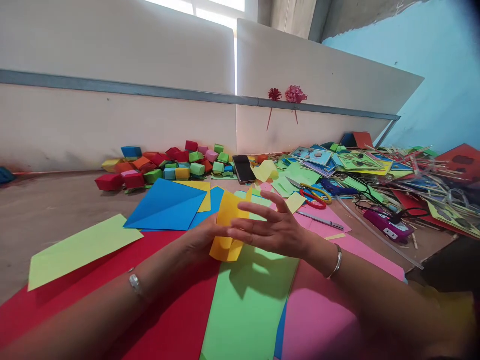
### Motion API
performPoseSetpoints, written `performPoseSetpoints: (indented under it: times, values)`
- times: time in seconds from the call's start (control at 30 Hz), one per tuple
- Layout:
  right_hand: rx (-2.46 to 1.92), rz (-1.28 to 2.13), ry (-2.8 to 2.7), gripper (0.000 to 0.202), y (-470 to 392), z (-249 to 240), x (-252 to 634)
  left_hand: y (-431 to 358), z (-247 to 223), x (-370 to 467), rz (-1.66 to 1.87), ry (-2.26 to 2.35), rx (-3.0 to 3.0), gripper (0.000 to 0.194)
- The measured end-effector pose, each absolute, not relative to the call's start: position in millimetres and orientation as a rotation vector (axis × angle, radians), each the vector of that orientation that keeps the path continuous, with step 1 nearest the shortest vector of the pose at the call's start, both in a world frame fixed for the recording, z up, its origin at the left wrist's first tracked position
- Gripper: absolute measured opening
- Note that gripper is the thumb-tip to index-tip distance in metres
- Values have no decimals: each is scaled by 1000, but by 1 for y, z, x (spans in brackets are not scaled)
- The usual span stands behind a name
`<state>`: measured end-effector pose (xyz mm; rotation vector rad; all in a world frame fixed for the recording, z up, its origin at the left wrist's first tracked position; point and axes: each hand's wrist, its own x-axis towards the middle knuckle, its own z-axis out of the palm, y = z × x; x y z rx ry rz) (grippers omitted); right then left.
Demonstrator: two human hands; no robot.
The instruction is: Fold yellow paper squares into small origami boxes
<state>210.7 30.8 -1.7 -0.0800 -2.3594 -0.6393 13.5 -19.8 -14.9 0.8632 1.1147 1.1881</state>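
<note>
A folded piece of yellow paper (227, 216) is held up over the light green sheet (247, 310). My left hand (204, 234) grips its left side, with part of the fingers hidden behind the paper. On the right of the paper is my right hand (273, 225), fingers spread and fingertips at its front and right edge. Under my left forearm lies a red sheet (180, 300); pink paper (318, 310) lies under the right one. A blue folded sheet (165, 205) and a pale yellow-green sheet (82, 250) lie to the left.
Coloured paper boxes (182, 173) are piled at the back, beside a phone (243, 169). To the right are scissors (314, 195), a cutter knife (320, 220), a blue glue gun (337, 187), a purple power strip (388, 225) with cables, and piled sticks and cards.
</note>
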Motion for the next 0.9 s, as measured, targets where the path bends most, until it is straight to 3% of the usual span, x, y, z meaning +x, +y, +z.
performPoseSetpoints:
  times: [0.1, 0.33, 0.5, 0.6, 0.77, 0.9]
  values:
    - [-134, -659, -2353, 21, 34, -8, 211, -14, -15, 8, 1045, 983, 695, 42]
    - [-128, -619, -2309, 13, 61, -1, 226, 1, -14, -3, 1112, 911, 407, 30]
    - [-142, -651, -2294, 17, 80, 1, 239, 3, -22, -2, 1188, 910, 509, 42]
    - [-296, -295, -2275, 11, 85, -6, 237, 2, -27, -3, 1227, 919, 606, 46]
    - [-635, 634, -2008, 32, 81, -19, 223, 3, -34, -6, 1241, 926, 770, 36]
    - [-743, 905, -1751, 32, 75, -23, 217, 4, -33, -5, 1197, 928, 814, 34]
